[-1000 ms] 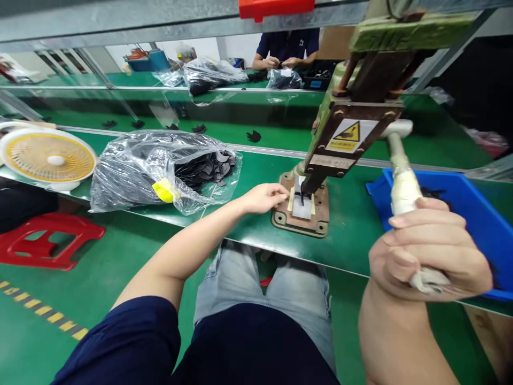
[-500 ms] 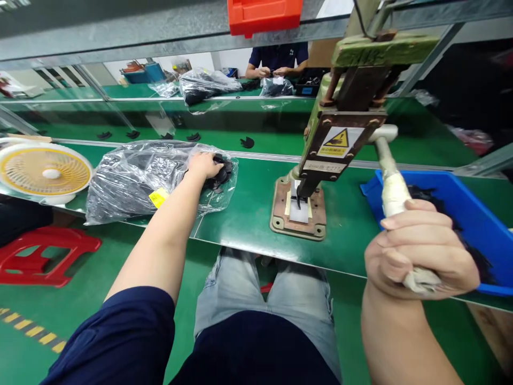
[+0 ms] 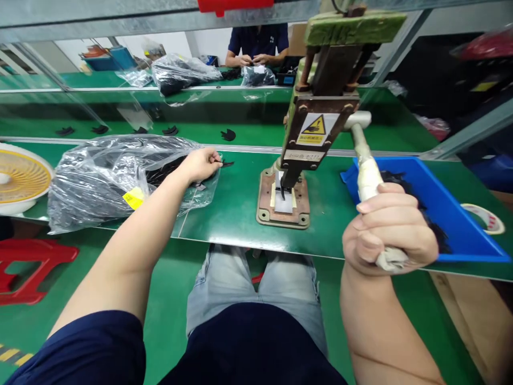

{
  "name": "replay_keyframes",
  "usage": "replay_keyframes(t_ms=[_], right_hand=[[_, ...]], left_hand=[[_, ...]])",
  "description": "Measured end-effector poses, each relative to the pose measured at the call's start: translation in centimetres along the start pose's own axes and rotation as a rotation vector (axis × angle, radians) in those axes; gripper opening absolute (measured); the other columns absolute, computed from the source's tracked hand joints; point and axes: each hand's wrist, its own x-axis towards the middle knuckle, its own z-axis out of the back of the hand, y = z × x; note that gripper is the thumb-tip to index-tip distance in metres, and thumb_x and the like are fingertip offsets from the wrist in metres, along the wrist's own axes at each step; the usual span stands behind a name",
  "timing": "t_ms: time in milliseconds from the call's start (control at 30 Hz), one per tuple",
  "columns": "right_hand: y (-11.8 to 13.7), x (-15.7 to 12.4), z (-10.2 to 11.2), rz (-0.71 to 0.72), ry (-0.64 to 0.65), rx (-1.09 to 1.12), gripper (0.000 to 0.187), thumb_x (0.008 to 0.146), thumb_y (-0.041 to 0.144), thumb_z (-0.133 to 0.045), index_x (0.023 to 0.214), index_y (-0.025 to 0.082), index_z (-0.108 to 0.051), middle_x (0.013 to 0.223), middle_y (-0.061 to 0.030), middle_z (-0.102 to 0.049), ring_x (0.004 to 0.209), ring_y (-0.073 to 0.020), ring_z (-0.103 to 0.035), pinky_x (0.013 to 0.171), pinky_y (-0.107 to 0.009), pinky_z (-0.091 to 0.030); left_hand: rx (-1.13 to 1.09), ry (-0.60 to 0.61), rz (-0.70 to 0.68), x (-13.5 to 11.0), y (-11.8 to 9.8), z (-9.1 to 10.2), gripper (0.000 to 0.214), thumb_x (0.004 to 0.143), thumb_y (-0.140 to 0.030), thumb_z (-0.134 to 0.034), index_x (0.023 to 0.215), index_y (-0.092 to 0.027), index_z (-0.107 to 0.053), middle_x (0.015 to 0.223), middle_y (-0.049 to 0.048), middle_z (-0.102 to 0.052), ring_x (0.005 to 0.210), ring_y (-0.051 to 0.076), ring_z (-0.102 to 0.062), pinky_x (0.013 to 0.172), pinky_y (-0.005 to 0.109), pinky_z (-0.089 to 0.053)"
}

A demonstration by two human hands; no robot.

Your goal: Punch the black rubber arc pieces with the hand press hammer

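Note:
My left hand (image 3: 203, 163) pinches a thin black piece (image 3: 227, 163) at the right edge of a clear plastic bag (image 3: 100, 176). The bag lies open toward the right and is filled with dark pieces. My right hand (image 3: 390, 230) is wrapped round the taped lever handle (image 3: 366, 174) of a hand press (image 3: 316, 128). The press stands on a brown base plate (image 3: 264, 203), with a pale pad (image 3: 284, 204) under its ram. A yellow warning label (image 3: 316, 128) is fixed to the front of the press.
Right of the press stands a blue bin (image 3: 457, 208) with black pieces, beside a tape roll (image 3: 487, 219). Several black pieces (image 3: 170, 130) lie along the back ledge. A fan (image 3: 20, 176) sits at left. Across the bench a person (image 3: 258, 45) handles small things.
My left hand has come out from among the bag's pieces and now pinches one black piece. My right hand stays on the lever. The view has shifted slightly.

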Motion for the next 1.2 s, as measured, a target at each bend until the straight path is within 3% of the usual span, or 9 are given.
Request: replay_keyframes(t_ms=[100,167,233,367,500,667,867,1200], right_hand=[[0.3,0.0,0.2,-0.008,0.027,-0.007,0.048,0.094,0.051,-0.072,0.062,0.023,-0.049,0.06,0.0069,-0.058,0.074,-0.012,-0.069,0.099,-0.05,-0.059],[0.5,0.1,0.2,-0.009,0.034,0.001,0.047,0.094,0.048,-0.072,0.063,0.023,-0.049,0.061,0.0067,-0.059,0.075,-0.0119,-0.069,0.1,-0.05,-0.058],[0.5,0.2,0.3,-0.005,0.042,0.018,0.046,0.094,0.046,-0.072,0.062,0.022,-0.049,0.062,0.0061,-0.06,0.076,-0.0123,-0.069,0.1,-0.05,-0.057],[0.5,0.4,0.3,0.0,0.066,0.04,0.044,0.093,0.043,-0.073,0.063,0.021,-0.049,0.061,0.005,-0.06,0.076,-0.0141,-0.069,0.099,-0.052,-0.056],[0.6,0.4,0.3,-0.008,0.053,0.028,0.045,0.092,0.044,-0.073,0.063,0.021,-0.048,0.061,0.0051,-0.06,0.075,-0.0147,-0.068,0.099,-0.051,-0.056],[0.6,0.3,0.1,-0.003,0.042,0.028,0.045,0.092,0.044,-0.073,0.064,0.02,-0.048,0.061,0.0052,-0.059,0.075,-0.0145,-0.068,0.1,-0.051,-0.055],[0.7,0.3,0.3,0.0,0.065,0.008,0.044,0.093,0.045,-0.072,0.065,0.021,-0.048,0.061,0.0052,-0.058,0.076,-0.0151,-0.068,0.1,-0.051,-0.056],[0.1,0.2,-0.1,0.028,-0.001,0.027,0.047,0.093,0.047,-0.072,0.062,0.022,-0.046,0.058,0.0068,-0.053,0.072,-0.0118,-0.067,0.098,-0.047,-0.057]], left_hand=[[-0.009,0.167,-0.273,-2.7,-4.1,-2.7,0.01,0.09,-0.03,-0.074,0.096,-0.022,-0.075,0.089,0.0043,-0.073,0.086,0.022,-0.068,0.083,0.032,-0.051],[-0.028,0.209,-0.382,-4.4,-6.3,-5.2,0.008,0.088,-0.024,-0.075,0.096,-0.022,-0.074,0.092,0.0054,-0.073,0.094,0.024,-0.069,0.089,0.034,-0.052],[-0.146,0.146,-0.318,-5.5,-7.5,-7.8,0.015,0.088,-0.023,-0.076,0.103,-0.022,-0.072,0.095,0.0052,-0.073,0.094,0.023,-0.07,0.09,0.034,-0.054],[-0.617,0.001,0.067,-6.0,-7.8,-11.3,0.024,0.092,-0.026,-0.077,0.111,-0.022,-0.063,0.086,-0.0006,-0.072,0.071,0.015,-0.07,0.07,0.027,-0.056],[-0.788,0.048,0.128,-5.2,-7.5,-10.7,0.018,0.096,-0.029,-0.074,0.091,-0.02,-0.06,0.073,-0.0016,-0.068,0.057,0.011,-0.066,0.056,0.021,-0.05],[-0.672,0.233,0.013,-4.8,-9.4,-8.5,0.026,0.101,-0.046,-0.07,0.095,-0.023,-0.059,0.058,-0.0034,-0.065,0.042,0.012,-0.057,0.045,0.021,-0.04],[-0.556,0.301,0.003,-4.7,-12.0,-9.8,0.021,0.1,-0.041,-0.072,0.104,-0.022,-0.062,0.069,-0.0006,-0.071,0.06,0.017,-0.071,0.056,0.025,-0.049],[-0.678,0.394,-0.047,-2.9,-11.5,-10.6,0.028,0.101,-0.045,-0.072,0.095,-0.02,-0.061,0.065,-0.0006,-0.067,0.055,0.013,-0.064,0.054,0.023,-0.047]])
